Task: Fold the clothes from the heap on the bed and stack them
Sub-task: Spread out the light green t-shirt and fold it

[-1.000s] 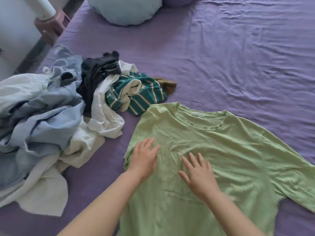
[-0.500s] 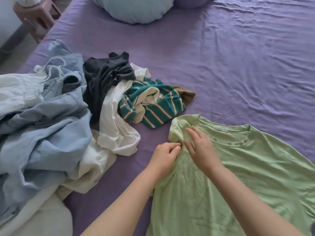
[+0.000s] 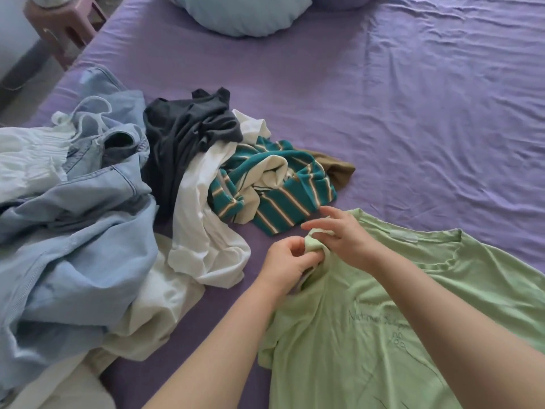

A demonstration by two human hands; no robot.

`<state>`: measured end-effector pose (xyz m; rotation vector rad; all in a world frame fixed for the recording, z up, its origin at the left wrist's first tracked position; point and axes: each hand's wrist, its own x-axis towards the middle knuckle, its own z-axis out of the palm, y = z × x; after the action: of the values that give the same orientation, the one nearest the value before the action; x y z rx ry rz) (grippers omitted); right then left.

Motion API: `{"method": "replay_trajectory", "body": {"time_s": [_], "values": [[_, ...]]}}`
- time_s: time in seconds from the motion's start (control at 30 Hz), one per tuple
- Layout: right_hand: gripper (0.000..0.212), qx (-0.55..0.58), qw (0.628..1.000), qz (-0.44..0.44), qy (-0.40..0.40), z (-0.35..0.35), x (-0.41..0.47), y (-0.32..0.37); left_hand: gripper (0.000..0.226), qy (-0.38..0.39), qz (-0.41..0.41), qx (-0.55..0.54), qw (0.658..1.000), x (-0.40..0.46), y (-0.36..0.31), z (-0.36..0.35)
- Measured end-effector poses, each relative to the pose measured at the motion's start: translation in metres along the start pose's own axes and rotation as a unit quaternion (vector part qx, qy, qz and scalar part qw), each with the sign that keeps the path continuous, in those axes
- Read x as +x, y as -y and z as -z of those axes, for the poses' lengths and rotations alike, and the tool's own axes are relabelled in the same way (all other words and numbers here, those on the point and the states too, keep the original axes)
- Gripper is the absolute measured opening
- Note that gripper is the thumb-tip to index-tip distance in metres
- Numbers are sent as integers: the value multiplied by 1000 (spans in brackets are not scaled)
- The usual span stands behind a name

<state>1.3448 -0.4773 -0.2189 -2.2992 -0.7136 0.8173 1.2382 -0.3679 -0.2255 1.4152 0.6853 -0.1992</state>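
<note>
A light green T-shirt (image 3: 368,329) lies spread front-up on the purple bed sheet (image 3: 413,119) at the lower right. Both hands meet at its left shoulder, where the cloth is bunched up. My left hand (image 3: 284,265) pinches that bunched green fabric between thumb and fingers. My right hand (image 3: 343,234) grips the same bunch from the right, with its index finger sticking out. To the left lies the heap of clothes: a teal striped top (image 3: 283,199), a white garment (image 3: 203,231), a dark grey garment (image 3: 185,128) and pale blue denim (image 3: 76,231).
A round pale blue cushion (image 3: 239,13) sits at the head of the bed. A pink stool (image 3: 65,28) stands on the floor beyond the bed's left edge. Wrinkled bare sheet stretches across the right and far side.
Both hands left the shirt's chest, went up to its left shoulder and took hold of the cloth there, lifting it into a bunch. The view shifted left.
</note>
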Motion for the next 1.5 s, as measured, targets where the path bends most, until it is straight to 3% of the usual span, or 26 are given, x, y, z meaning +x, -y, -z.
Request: {"method": "replay_trajectory", "body": {"time_s": [0.13, 0.27, 0.4, 0.67, 0.8, 0.93, 1.1, 1.2, 1.23, 1.27, 1.33, 1.4, 1.5], "values": [[17, 18, 1000, 13, 20, 21, -6, 5, 10, 50, -51, 32, 997, -3, -21, 18], [12, 63, 995, 23, -70, 39, -2, 12, 8, 63, -80, 181, 978, -2, -36, 32], [10, 104, 988, -41, -108, 48, -2, 9, 29, 79, -30, 256, 963, -12, -38, 54], [19, 50, 984, -82, -151, 40, 4, 20, 33, 81, 48, 297, 950, -48, -65, 106], [19, 60, 986, -57, -142, 22, 9, 34, 19, 42, 92, 322, 941, -60, -78, 134], [27, 25, 987, -39, -154, 7, 2, 32, 9, -81, 84, 506, 854, -54, -71, 141], [28, -13, 975, -93, -200, 10, -28, -13, 26, -137, 99, 665, 727, -50, -55, 127], [25, -29, 973, -98, -209, 16, -46, -38, 38, -173, 39, 743, 646, -53, -54, 114], [25, -41, 972, -100, -209, 19, -51, -46, 41, -180, -6, 745, 642, -52, -54, 107], [24, -54, 971, -104, -209, 23, -55, -55, 42, -179, -63, 721, 667, -49, -53, 97], [24, -76, 968, -117, -209, 32, -62, -72, 37, -127, -147, 609, 769, -39, -53, 66], [24, -88, 967, -134, -200, 42, -65, -86, 32, -43, -158, 480, 862, -21, -53, 27], [30, -105, 969, -135, -176, 54, -64, -105, 33, 28, -139, 410, 901, 9, -45, -27]]}}
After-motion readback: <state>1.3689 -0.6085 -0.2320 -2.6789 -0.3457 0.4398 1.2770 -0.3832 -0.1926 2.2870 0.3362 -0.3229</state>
